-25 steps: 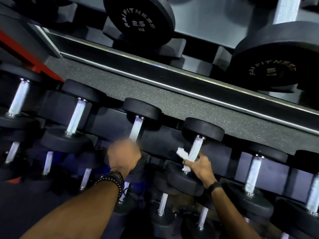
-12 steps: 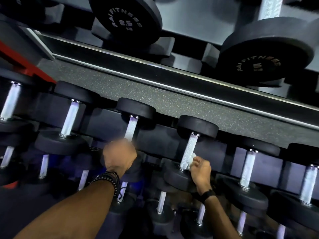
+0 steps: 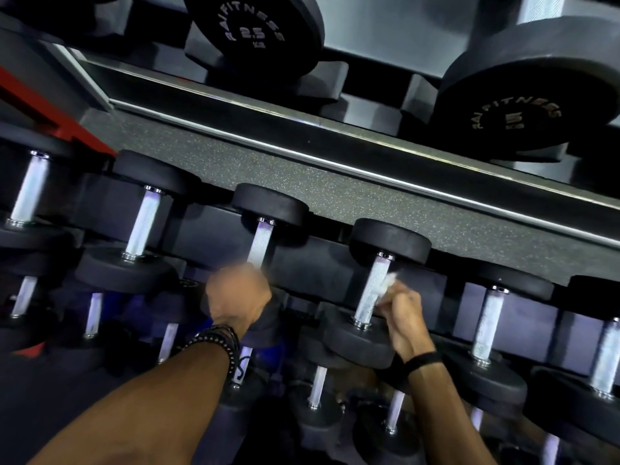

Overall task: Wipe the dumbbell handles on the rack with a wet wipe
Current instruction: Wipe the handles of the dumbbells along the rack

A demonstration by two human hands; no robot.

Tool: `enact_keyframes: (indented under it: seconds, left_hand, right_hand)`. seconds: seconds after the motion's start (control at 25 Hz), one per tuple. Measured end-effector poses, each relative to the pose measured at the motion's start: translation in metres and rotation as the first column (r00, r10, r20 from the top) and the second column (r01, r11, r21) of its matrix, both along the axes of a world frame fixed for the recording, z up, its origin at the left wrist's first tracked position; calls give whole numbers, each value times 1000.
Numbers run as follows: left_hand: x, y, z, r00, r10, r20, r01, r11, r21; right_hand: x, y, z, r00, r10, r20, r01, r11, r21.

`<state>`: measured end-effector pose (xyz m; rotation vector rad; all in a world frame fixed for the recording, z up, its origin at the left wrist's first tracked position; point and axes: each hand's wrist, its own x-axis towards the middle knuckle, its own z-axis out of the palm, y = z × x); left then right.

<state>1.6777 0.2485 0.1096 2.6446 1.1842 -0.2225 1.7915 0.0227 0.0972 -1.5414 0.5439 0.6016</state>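
Pinching a crumpled white wet wipe [image 3: 386, 286], the right hand [image 3: 404, 322] presses it against the right side of a knurled dumbbell handle [image 3: 370, 292] on the middle tier of the rack [image 3: 335, 266]; that dumbbell lies right of centre, its near black head just under the hand. One place to the left, the left hand [image 3: 236, 302] is curled in a fist around the lower end of the neighbouring handle [image 3: 259, 243], blurred, hiding that part of the bar and the head below it. A beaded bracelet [image 3: 218, 344] circles the left wrist, a dark band [image 3: 423, 359] the right. More dumbbells flank these two and fill the tier beneath, partly hidden by both forearms. Above, past a speckled floor strip [image 3: 352, 193], hang larger heads marked 2.5 [image 3: 253, 33] and 15 [image 3: 516, 120].
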Motion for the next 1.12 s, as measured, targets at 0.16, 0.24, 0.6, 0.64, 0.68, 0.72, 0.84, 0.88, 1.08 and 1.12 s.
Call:
enact_keyframes:
  seconds: [0.16, 0.24, 0.6, 0.64, 0.68, 0.72, 0.84, 0.88, 1.08, 1.12]
  left_hand:
    - [0, -1, -1, 1000, -2, -16, 2, 1000, 5]
    - [-1, 0, -1, 1000, -12, -8, 12, 1000, 11]
    - [-1, -1, -1, 1000, -12, 5, 12, 1000, 10]
    - [-1, -1, -1, 1000, -14, 8, 14, 1000, 16]
    - [-1, -1, -1, 1000, -16, 5, 16, 1000, 20]
    - [0, 0, -2, 1000, -20, 0, 20, 1000, 22]
    - [-1, 0, -4, 999, -36, -10, 36, 999, 30]
    - [-2, 1, -4, 999, -37, -12, 38, 999, 36]
    - [0, 1, -4, 999, -48, -20, 49, 998, 35]
    - [-1, 0, -5, 998, -51, -22, 52, 998, 33]
  right_hand:
    - [34, 26, 4, 941, -339, -10, 337, 930, 145]
    - [35, 11, -1, 949, -286, -131, 308, 931, 197]
    - [37, 24, 5, 962, -264, -72, 271, 956, 113]
    - [35, 27, 4, 958, -284, -51, 287, 955, 79]
    - [29, 32, 3, 959, -282, 10, 282, 959, 36]
    - [25, 39, 2, 962, -263, 73, 263, 965, -1]
    - [33, 41, -6, 978, -207, 5, 207, 978, 32]
    - [40, 37, -5, 981, -186, -54, 189, 980, 56]
    - [24, 28, -1, 986, -137, 100, 137, 991, 12]
    - [29, 29, -1, 991, -128, 46, 126, 991, 52]
